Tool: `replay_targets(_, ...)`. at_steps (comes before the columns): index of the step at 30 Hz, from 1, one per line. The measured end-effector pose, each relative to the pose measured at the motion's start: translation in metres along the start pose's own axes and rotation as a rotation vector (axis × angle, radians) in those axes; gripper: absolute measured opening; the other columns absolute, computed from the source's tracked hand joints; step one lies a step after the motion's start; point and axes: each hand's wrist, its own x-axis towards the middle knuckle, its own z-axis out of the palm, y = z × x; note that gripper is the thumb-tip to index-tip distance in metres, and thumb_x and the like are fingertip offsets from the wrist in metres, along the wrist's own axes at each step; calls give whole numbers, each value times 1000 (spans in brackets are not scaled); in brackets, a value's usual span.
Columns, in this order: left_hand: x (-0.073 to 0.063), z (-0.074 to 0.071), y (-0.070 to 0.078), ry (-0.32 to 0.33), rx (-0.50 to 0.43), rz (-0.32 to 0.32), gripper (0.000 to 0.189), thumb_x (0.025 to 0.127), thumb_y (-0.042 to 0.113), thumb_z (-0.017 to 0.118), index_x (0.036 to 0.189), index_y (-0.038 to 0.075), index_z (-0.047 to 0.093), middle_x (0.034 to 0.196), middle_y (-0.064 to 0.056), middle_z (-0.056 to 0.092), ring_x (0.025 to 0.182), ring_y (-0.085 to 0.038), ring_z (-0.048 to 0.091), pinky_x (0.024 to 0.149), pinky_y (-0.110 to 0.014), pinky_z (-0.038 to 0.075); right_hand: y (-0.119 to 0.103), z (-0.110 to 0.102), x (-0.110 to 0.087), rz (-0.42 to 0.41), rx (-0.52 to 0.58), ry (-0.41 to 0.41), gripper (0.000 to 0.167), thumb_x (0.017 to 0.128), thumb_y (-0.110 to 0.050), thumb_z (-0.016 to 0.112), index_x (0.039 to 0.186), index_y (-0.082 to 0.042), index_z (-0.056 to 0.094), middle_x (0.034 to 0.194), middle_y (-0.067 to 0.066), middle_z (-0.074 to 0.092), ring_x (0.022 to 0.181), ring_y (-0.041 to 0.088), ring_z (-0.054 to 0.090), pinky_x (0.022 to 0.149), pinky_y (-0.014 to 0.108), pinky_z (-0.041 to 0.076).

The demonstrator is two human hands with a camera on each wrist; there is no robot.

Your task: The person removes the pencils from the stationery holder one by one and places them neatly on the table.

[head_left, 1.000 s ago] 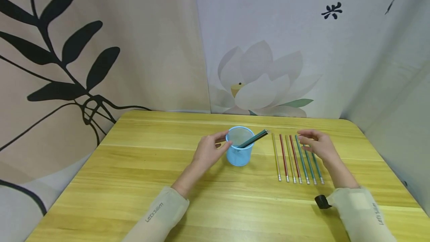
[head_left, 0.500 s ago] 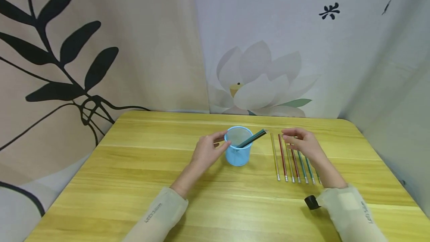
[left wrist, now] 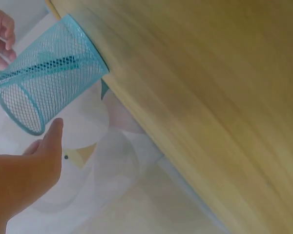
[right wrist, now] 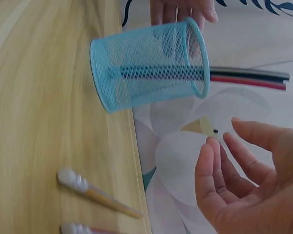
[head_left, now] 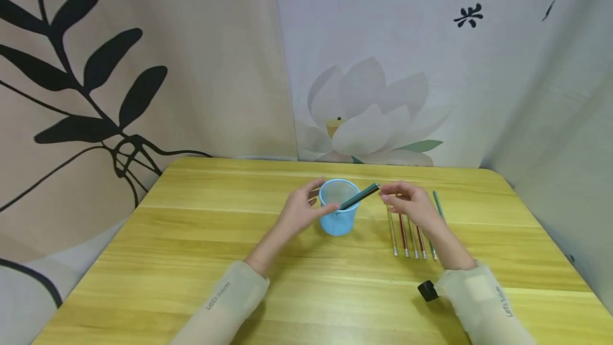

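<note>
A blue mesh pencil cup (head_left: pixel 337 223) stands upright on the table, with dark green and black pencils (head_left: pixel 360 197) leaning out over its right rim; a red pencil (right wrist: pixel 249 83) also shows in the right wrist view. At the cup's left side is my left hand (head_left: pixel 299 207), thumb by the front rim and fingers extended behind it. My right hand (head_left: pixel 409 204) hovers just right of the leaning pencils, its fingers loosely bent and holding nothing in the right wrist view. Below it lies a row of yellow, red and green pencils (head_left: pixel 404 241), partly hidden by hand and forearm.
The wooden table (head_left: pixel 191 228) reaches back to a printed curtain (head_left: pixel 230 68) with leaves, a lotus and characters. A small black object (head_left: pixel 428 290) sticks out from the right sleeve cuff (head_left: pixel 460 286).
My right hand has moved left from the green pencils at the row's right end to beside the pencils in the cup. My left thumb has shifted right along the cup's rim.
</note>
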Motion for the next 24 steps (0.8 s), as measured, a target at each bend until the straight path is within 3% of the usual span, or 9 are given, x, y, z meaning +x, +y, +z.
replay_targets(5, 1, 6, -4, -42, -50, -50, 89, 81, 26, 84, 152, 3, 36, 151, -16, 48, 137, -35, 51, 114, -46, 47, -5, 11, 1, -14, 10, -13, 41, 98, -17, 63, 129, 8, 54, 125, 29, 62, 93, 0, 66, 81, 23, 62)
replay_targets(15, 4, 11, -5, -45, -64, -53, 90, 80, 21, 85, 153, 3, 36, 146, -16, 52, 133, -34, 54, 114, -48, 47, -16, 24, 1, -29, 15, -59, 32, 96, -14, 66, 118, 7, 54, 124, 30, 61, 90, 2, 66, 80, 22, 62)
replay_targets(24, 2, 13, -3, -43, -59, -53, 84, 83, 23, 83, 152, 5, 38, 145, -18, 53, 133, -35, 54, 113, -49, 47, -20, 33, 4, -80, 24, -50, 39, 97, -16, 65, 130, 4, 59, 117, 21, 65, 90, 5, 66, 78, 24, 63)
